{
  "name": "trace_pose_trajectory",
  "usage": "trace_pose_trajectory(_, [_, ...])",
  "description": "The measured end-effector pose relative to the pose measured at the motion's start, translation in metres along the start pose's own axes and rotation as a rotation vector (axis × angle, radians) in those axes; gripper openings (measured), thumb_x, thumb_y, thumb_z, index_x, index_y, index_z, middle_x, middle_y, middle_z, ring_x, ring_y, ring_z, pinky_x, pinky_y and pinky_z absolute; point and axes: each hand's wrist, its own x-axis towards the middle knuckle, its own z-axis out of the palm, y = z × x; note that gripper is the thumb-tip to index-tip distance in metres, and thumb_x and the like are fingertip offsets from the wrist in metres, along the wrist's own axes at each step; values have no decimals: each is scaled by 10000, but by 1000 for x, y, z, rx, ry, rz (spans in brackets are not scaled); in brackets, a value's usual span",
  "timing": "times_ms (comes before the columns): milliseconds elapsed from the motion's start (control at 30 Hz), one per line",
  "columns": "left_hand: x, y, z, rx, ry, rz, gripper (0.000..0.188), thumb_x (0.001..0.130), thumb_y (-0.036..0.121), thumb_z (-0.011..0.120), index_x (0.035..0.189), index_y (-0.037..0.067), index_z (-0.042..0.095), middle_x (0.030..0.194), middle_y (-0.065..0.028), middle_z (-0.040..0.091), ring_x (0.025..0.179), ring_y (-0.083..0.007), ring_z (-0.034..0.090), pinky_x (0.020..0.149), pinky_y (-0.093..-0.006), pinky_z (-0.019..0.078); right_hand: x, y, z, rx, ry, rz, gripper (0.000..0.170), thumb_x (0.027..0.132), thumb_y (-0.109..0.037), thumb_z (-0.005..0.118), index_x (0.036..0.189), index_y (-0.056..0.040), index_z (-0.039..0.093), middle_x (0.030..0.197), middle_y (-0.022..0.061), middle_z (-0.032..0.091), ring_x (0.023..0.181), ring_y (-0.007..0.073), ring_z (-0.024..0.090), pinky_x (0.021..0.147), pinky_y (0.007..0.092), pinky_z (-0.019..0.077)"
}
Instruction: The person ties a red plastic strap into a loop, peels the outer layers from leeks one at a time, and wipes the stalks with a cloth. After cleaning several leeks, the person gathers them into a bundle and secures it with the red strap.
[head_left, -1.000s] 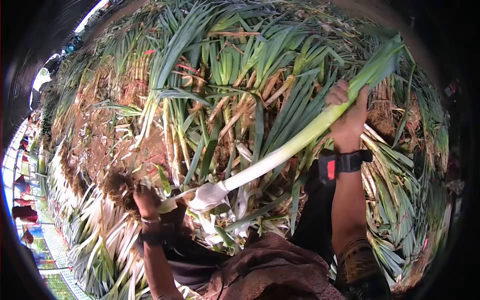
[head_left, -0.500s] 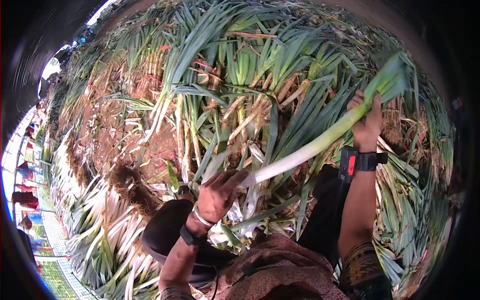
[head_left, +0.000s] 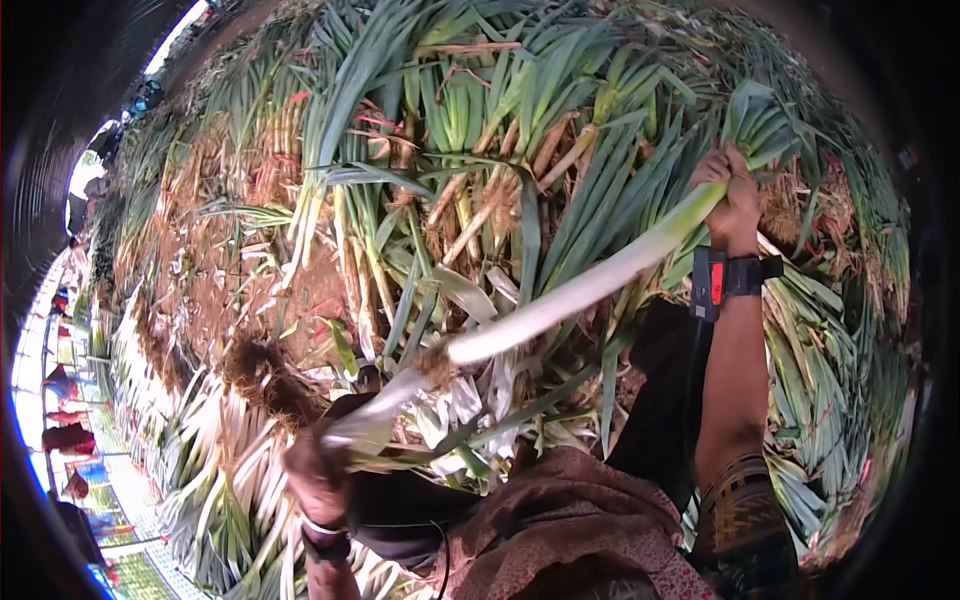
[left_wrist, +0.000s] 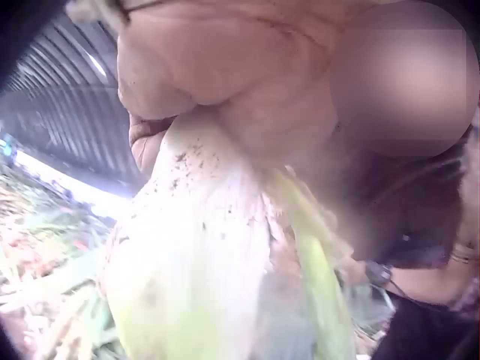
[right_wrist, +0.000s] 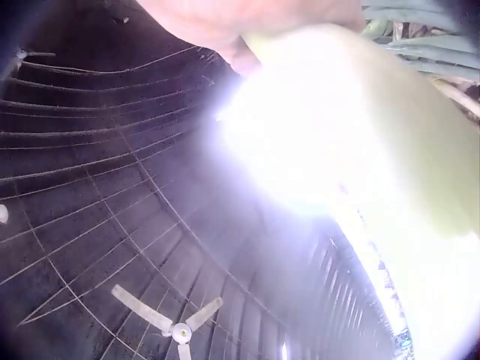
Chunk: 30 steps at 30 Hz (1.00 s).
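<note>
A thick leek [head_left: 570, 305] slants across the head view, green top upper right, brown root end [head_left: 436, 367] lower left. My right hand [head_left: 735, 200] grips it just below the leaves. In the right wrist view the leek's pale shaft [right_wrist: 435, 172] is overexposed beneath my hand [right_wrist: 277, 13]. My left hand [head_left: 318, 478], low on the left, holds a whitish outer leaf [head_left: 385, 405] stretched out from the root end. Up close in the left wrist view, that pale, dirt-specked leaf [left_wrist: 195, 247] emerges from under the curled fingers [left_wrist: 232, 67].
White-stalked leeks [head_left: 200, 440] lie heaped at lower left, beside a clump of muddy roots [head_left: 255, 375]. Green-topped leeks [head_left: 560, 70] spread across the far side, with more leeks [head_left: 800, 370] on the right. Brown soil [head_left: 230, 290] shows between them. Peeled leaves [head_left: 470, 410] litter the ground before my knees.
My left hand moved from the far left onto the leek's root end, then drew back down and left with an outer leaf. The right hand kept its grip, shifting slightly right.
</note>
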Motion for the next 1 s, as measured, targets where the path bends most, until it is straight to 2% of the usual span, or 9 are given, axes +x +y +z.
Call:
trace_pose_trajectory(33, [-16, -18, -15, -71, -79, -374, 175, 761, 48, 549, 932, 17, 575, 714, -144, 580, 588, -280, 572, 517, -358, 435, 8, -4, 3, -17, -11, -30, 170, 885, -183, 524, 770, -91, 441, 637, -36, 353, 509, 69, 343, 492, 214, 332])
trace_pose_trajectory(100, [-18, -34, -32, -104, -130, -587, 238, 764, 18, 534, 998, 0, 572, 701, -144, 581, 575, -283, 564, 504, -338, 429, 5, -4, -1, -48, 35, -94, 191, 886, -180, 517, 751, -98, 411, 629, -31, 345, 509, 79, 341, 488, 221, 341])
trace_pose_trajectory(167, [-14, -32, -20, -11, -396, -168, 402, 741, 57, 585, 1130, -17, 512, 982, -194, 565, 907, -309, 551, 769, -388, 440, -2, 23, 17, -147, 43, -209, 203, 886, -187, 517, 744, -101, 399, 625, -26, 341, 515, 84, 342, 492, 225, 351])
trace_pose_trajectory(300, [39, 30, -6, -22, -401, -46, 750, 667, 131, 700, 1310, 39, 324, 1274, -195, 381, 1150, -359, 375, 961, -442, 315, -13, 52, 41, -59, 68, -153, 185, 885, -212, 517, 818, -71, 419, 694, 25, 409, 585, 124, 395, 555, 263, 405])
trace_pose_trajectory(433, [73, 75, 70, -242, -268, 94, 712, 689, 268, 726, 1274, 45, 387, 1246, -201, 420, 1117, -372, 424, 923, -446, 356, -25, 70, 65, 34, -34, -170, 201, 893, -229, 504, 888, -48, 417, 764, 59, 450, 647, 152, 434, 633, 301, 425])
trace_pose_trajectory(533, [67, 77, 132, -422, -247, 6, 501, 759, 217, 668, 1195, 54, 483, 988, -190, 585, 857, -370, 569, 751, -396, 459, -31, 61, 58, 3, -177, -233, 286, 895, -295, 499, 972, -25, 451, 866, 95, 526, 773, 194, 513, 767, 375, 447])
trace_pose_trajectory(667, [46, 92, 143, -1286, -595, -384, 331, 873, 183, 565, 1155, 17, 522, 742, 31, 526, 629, -52, 454, 572, -202, 390, -42, 39, 66, 69, -237, -279, 465, 872, -403, 501, 1135, -20, 490, 1107, 149, 558, 1042, 259, 526, 968, 468, 367])
trace_pose_trajectory(800, [44, 95, 150, -1296, -892, -473, 382, 895, 278, 521, 1148, -9, 521, 768, -15, 566, 661, -75, 496, 611, -212, 408, -36, 29, 60, 99, -367, -242, 331, 880, -296, 530, 1078, -39, 459, 983, 100, 542, 833, 183, 526, 755, 327, 462])
trace_pose_trajectory(1000, [79, 144, 145, -896, -494, -45, 368, 850, 165, 568, 1153, -33, 498, 902, -149, 605, 756, -240, 591, 719, -324, 460, -35, 35, 59, 145, -292, -224, 188, 889, -203, 531, 990, -81, 429, 804, 46, 452, 646, 118, 392, 577, 253, 390])
